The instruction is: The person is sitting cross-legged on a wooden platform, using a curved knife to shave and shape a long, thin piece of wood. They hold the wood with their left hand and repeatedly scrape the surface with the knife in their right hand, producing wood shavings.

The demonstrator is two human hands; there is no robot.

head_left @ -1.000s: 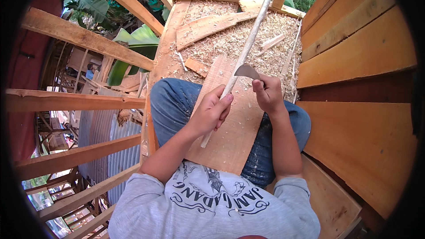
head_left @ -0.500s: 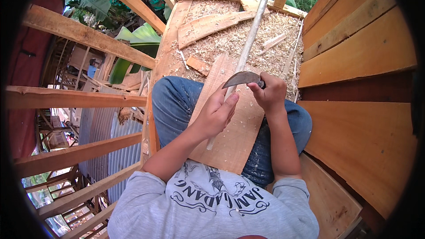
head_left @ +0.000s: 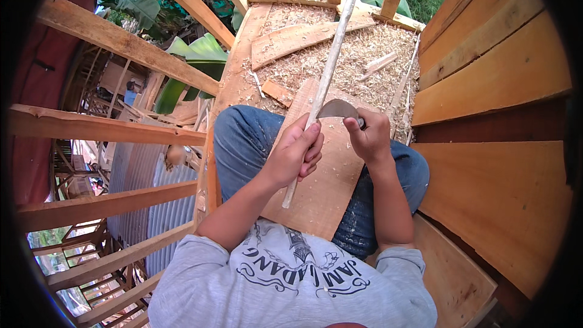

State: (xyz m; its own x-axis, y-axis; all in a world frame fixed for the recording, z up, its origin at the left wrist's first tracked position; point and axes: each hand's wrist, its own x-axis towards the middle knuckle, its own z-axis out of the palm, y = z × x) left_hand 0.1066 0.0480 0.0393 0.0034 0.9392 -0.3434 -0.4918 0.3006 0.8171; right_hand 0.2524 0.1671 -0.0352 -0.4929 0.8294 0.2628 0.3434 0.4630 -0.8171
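Note:
My left hand (head_left: 297,153) is wrapped round a long pale wooden stick (head_left: 334,54), which slants from my lap up toward the far railing. In my right hand (head_left: 370,136) is the handle of a curved knife (head_left: 338,109). Its broad, dark sickle-like blade points left, and the tip lies close beside the stick just above my left fingers. Whether the edge touches the wood I cannot tell. Under both hands a flat wooden board (head_left: 328,176) rests across my lap between my bent, jeans-clad knees.
Wood shavings (head_left: 303,64) cover the floor ahead, with a curved plank (head_left: 303,41) and a small wood block (head_left: 277,92) among them. Wooden railing bars (head_left: 109,130) run along the left and far side. A plank wall (head_left: 486,200) stands close on my right.
The stick has tilted and shifted slightly left at its far end. My left hand has turned a little around it. The knife blade has rotated and drawn right, no longer lying across the stick.

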